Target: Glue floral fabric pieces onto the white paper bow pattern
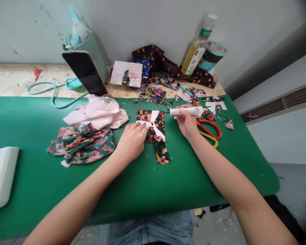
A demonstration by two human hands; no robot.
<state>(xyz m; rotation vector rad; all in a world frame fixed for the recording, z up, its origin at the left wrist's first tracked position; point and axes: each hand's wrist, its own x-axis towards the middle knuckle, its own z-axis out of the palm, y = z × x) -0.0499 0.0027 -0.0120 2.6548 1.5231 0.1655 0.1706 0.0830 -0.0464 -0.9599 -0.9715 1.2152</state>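
A small floral fabric piece [156, 136] with a pale pink bow [152, 123] lies on the green mat [142, 183]. My left hand [131, 141] is closed, its fingertips pinching the left end of the bow. My right hand [186, 123] is closed around a white glue tube [186, 111], held sideways just right of the fabric piece with its nozzle pointing left.
Red and yellow scissors [210, 130] lie right of my right hand. Folded pink cloth [98, 112] and floral cloth [83, 143] sit to the left. A phone [85, 72] leans on a teal bottle [90, 47]. Fabric scraps [155, 93], an oil bottle [197, 47] and a jar [212, 56] stand behind.
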